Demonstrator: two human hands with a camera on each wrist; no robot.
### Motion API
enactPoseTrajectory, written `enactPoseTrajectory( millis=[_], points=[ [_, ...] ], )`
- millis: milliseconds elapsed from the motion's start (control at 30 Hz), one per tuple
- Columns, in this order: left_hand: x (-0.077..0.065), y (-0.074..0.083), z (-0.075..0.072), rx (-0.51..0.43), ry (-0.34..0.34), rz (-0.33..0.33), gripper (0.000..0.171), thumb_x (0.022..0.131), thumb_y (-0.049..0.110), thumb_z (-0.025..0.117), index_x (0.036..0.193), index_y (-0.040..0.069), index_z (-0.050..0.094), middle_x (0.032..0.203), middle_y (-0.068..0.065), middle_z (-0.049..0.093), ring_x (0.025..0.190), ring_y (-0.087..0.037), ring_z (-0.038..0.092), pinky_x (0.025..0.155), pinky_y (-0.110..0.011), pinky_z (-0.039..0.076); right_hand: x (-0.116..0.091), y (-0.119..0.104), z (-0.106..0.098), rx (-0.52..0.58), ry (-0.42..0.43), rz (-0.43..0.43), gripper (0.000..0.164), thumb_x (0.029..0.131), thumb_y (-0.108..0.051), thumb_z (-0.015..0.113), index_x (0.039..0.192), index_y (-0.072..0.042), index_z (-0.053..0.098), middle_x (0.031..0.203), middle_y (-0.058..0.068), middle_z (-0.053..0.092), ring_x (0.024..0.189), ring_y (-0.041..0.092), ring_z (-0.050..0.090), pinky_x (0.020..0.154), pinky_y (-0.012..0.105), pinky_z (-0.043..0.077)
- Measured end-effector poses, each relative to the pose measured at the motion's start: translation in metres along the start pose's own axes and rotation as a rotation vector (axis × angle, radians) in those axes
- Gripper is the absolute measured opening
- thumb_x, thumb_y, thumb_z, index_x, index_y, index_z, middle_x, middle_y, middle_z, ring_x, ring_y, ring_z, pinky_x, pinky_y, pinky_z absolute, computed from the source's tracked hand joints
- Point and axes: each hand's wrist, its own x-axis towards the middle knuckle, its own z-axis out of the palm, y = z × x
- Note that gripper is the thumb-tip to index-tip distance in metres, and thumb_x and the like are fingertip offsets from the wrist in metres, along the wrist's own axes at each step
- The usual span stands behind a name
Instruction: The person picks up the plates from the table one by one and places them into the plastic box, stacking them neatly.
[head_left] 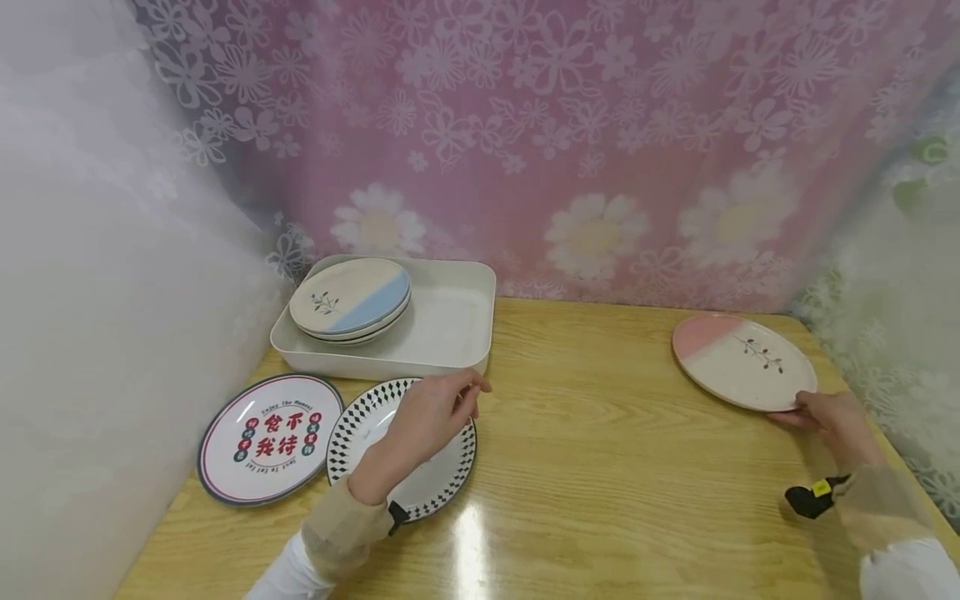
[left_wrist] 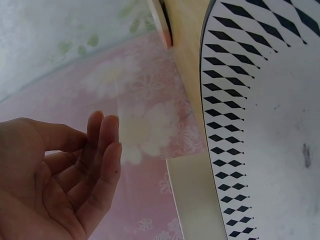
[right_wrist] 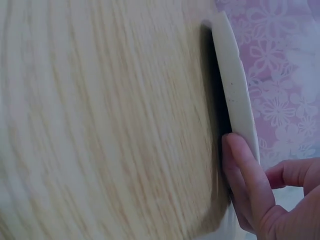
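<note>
At the right of the head view, my right hand [head_left: 838, 425] pinches the near edge of a cream plate [head_left: 738, 375] with a pink section and a sprig design. In the right wrist view the fingers [right_wrist: 252, 175] reach under that plate's rim [right_wrist: 237, 95], close over the wood, with the thumb on the other side. My left hand [head_left: 427, 417] hovers above a white plate [head_left: 442, 471] bordered with black diamonds, partly hiding it. Its fingers [left_wrist: 102, 170] are loosely bent and hold nothing. Beside that plate lies a white plate with red characters [head_left: 262, 467].
A shallow white tray [head_left: 457, 308] stands at the back left against the floral curtain [head_left: 525, 167]. On its left side sits a stack of plates, topped by a cream and blue plate [head_left: 352, 292]. Wood tabletop [head_left: 585, 467] lies between the hands.
</note>
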Motion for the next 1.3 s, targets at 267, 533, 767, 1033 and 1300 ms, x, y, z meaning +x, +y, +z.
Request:
enactPoseTrajectory(
  millis=[267, 533, 767, 1033, 1300],
  points=[
    [0.000, 0.001, 0.001, 0.006, -0.030, -0.021, 0.017, 0.102, 0.011, 0.056, 0.105, 0.015, 0.073, 0.067, 0.012, 0.065, 0.051, 0.002, 0.047, 0.045, -0.019, 0.038, -0.012, -0.005, 0.008, 0.248, -0.026, 0.056, 0.043, 0.102, 0.001, 0.036, 0.136, 0.026, 0.028, 0.114, 0.053, 0.050, 0.068, 0.010, 0.070, 0.074, 0.031, 0.062],
    [-0.001, 0.004, 0.000, 0.010, -0.024, -0.017, 0.016, 0.101, 0.010, 0.058, 0.104, 0.014, 0.073, 0.067, 0.012, 0.065, 0.049, 0.001, 0.045, 0.044, -0.019, 0.037, -0.015, -0.004, 0.023, 0.336, -0.023, 0.046, 0.063, 0.101, 0.005, 0.033, 0.146, 0.023, -0.006, 0.123, 0.055, 0.026, 0.076, 0.016, 0.073, 0.085, 0.036, 0.061],
    [-0.001, 0.004, -0.001, 0.009, -0.035, -0.026, 0.017, 0.101, 0.010, 0.057, 0.105, 0.015, 0.073, 0.067, 0.012, 0.065, 0.049, 0.001, 0.045, 0.044, -0.018, 0.036, -0.024, -0.008, 0.037, 0.394, -0.079, -0.095, 0.022, 0.104, -0.001, 0.043, 0.101, 0.002, 0.065, 0.147, 0.049, 0.013, 0.082, 0.014, 0.070, 0.082, 0.033, 0.061],
    [0.001, 0.006, 0.000, -0.022, -0.046, -0.048, 0.017, 0.101, 0.010, 0.057, 0.106, 0.015, 0.073, 0.070, 0.009, 0.068, 0.056, 0.000, 0.055, 0.045, -0.019, 0.039, -0.039, -0.045, 0.067, 0.329, -0.137, -0.132, 0.072, 0.106, -0.005, 0.040, 0.153, 0.010, -0.013, 0.147, 0.042, 0.027, 0.080, 0.011, 0.074, 0.084, 0.030, 0.061],
    [0.002, 0.008, 0.000, -0.159, -0.096, -0.080, 0.018, 0.102, 0.010, 0.055, 0.109, 0.013, 0.072, 0.074, 0.005, 0.069, 0.062, -0.009, 0.067, 0.046, -0.020, 0.044, -0.056, -0.072, 0.101, 0.217, -0.112, -0.190, 0.069, 0.105, -0.005, 0.044, 0.154, 0.014, -0.002, 0.145, 0.039, 0.020, 0.075, 0.011, 0.074, 0.076, 0.030, 0.062]
  ],
)
